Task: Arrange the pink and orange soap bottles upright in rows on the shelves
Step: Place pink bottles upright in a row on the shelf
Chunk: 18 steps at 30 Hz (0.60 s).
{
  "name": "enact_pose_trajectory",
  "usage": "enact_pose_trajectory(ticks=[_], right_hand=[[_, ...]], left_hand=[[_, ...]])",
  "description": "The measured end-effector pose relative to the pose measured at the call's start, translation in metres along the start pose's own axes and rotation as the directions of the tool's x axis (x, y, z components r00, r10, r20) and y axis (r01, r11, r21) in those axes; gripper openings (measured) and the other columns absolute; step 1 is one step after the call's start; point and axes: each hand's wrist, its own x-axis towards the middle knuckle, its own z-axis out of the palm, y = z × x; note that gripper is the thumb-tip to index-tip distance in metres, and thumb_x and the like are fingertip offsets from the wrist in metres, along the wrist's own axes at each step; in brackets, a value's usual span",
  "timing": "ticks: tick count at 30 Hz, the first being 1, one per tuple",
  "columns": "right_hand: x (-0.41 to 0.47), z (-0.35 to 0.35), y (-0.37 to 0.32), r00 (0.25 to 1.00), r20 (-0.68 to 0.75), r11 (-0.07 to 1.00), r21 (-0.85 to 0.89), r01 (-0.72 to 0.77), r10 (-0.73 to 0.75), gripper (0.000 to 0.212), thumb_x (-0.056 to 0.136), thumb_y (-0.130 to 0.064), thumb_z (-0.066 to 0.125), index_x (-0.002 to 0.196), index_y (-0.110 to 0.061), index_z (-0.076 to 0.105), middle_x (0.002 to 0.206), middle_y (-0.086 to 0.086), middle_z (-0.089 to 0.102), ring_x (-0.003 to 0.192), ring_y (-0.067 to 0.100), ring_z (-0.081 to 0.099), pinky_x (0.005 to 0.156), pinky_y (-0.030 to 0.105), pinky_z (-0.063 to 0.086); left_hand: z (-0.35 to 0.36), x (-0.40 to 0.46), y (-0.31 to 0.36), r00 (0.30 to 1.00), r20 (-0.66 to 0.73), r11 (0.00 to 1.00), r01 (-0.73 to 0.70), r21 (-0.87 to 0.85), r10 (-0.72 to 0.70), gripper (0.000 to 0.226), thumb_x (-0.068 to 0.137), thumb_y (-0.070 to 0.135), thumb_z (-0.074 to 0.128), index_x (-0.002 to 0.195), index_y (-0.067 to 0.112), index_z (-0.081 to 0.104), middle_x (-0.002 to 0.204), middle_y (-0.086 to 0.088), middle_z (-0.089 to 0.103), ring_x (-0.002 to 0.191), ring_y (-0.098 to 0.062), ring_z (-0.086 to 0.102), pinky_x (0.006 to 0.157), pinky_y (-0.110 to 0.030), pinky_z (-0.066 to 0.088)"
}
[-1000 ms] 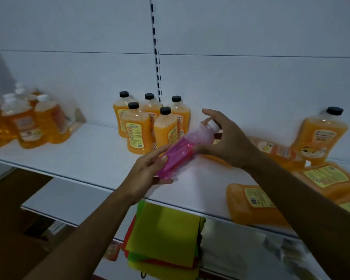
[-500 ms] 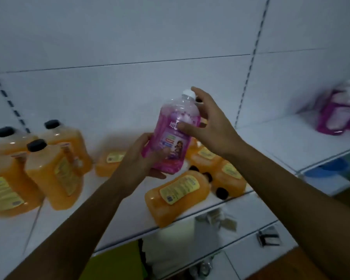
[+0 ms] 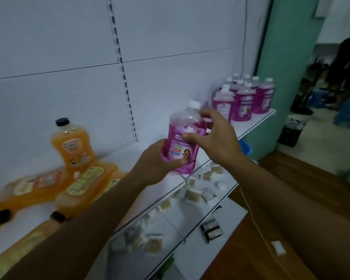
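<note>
I hold a pink soap bottle [image 3: 182,138] with a white cap upright in front of the white shelf [image 3: 257,122]. My left hand [image 3: 156,160] grips its base from below and the left. My right hand [image 3: 216,138] holds its right side, thumb across the label. Several pink bottles [image 3: 245,98] stand upright in rows at the far right end of the shelf. To the left, one orange bottle [image 3: 72,144] with a black cap stands upright, and several orange bottles [image 3: 83,186] lie on their sides around it.
A lower shelf [image 3: 190,209] carries small white packets and a dark box [image 3: 211,230]. A teal wall [image 3: 287,57] ends the shelving on the right. Wooden floor [image 3: 311,178] with a white cable lies below. A person stands far off at the right.
My view has swung right along the shelf, bringing the standing pink rows into sight. The pink bottle went from tilted to upright and has moved rightward with both hands on it.
</note>
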Motion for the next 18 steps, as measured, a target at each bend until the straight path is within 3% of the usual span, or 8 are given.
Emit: enact_pose_trajectory(ticks=[5,7,9,13,18], right_hand=[[0.032,-0.053,0.062,1.000,0.008,0.998,-0.064,0.008,-0.007,0.068,0.068,-0.029,0.086,0.126,-0.017,0.052,0.113,-0.007,0.059,0.100,0.009,0.057,0.082,0.012,0.046],[0.045,-0.063,0.085,1.000,0.000,0.996,-0.089,0.014,-0.014,0.067,0.069,-0.026,0.086,0.125,-0.017,0.051,0.110,-0.007,0.057,0.100,0.011,0.057,0.086,0.019,0.049],[0.058,-0.068,0.108,1.000,-0.005,0.992,-0.124,0.026,-0.027,0.068,0.068,-0.025,0.087,0.125,-0.015,0.051,0.112,-0.003,0.057,0.102,0.014,0.056,0.091,0.029,0.050],[0.096,-0.069,0.147,1.000,0.019,0.977,-0.210,0.028,-0.025,0.072,0.071,-0.024,0.084,0.131,-0.014,0.045,0.125,0.003,0.054,0.111,0.016,0.054,0.096,0.032,0.050],[0.152,-0.058,0.182,0.999,0.031,0.945,-0.324,0.046,-0.038,0.071,0.074,-0.026,0.082,0.132,-0.014,0.044,0.128,0.003,0.053,0.114,0.014,0.051,0.096,0.026,0.046]], left_hand=[[0.080,0.069,0.004,1.000,0.027,1.000,0.015,0.017,-0.016,0.062,0.066,0.056,0.078,0.118,0.027,0.061,0.105,0.009,0.070,0.091,-0.006,0.067,0.087,-0.035,0.056],[0.102,0.096,0.004,0.999,0.039,0.999,0.008,0.040,-0.009,0.064,0.063,0.059,0.076,0.116,0.026,0.063,0.103,0.008,0.071,0.089,-0.006,0.068,0.086,-0.031,0.056],[0.120,0.121,0.000,0.999,0.040,0.999,0.013,0.050,-0.015,0.058,0.064,0.055,0.076,0.111,0.024,0.067,0.099,0.008,0.073,0.084,-0.004,0.067,0.081,-0.024,0.055],[0.145,0.175,-0.015,1.000,-0.005,0.997,0.008,0.078,-0.008,0.040,0.070,0.036,0.083,0.103,0.019,0.069,0.088,0.011,0.069,0.069,0.007,0.061,0.063,-0.001,0.045],[0.159,0.241,-0.032,0.999,-0.025,0.999,0.026,0.036,-0.025,0.049,0.069,0.035,0.084,0.110,0.017,0.065,0.095,0.008,0.069,0.075,-0.003,0.064,0.065,-0.005,0.047]])
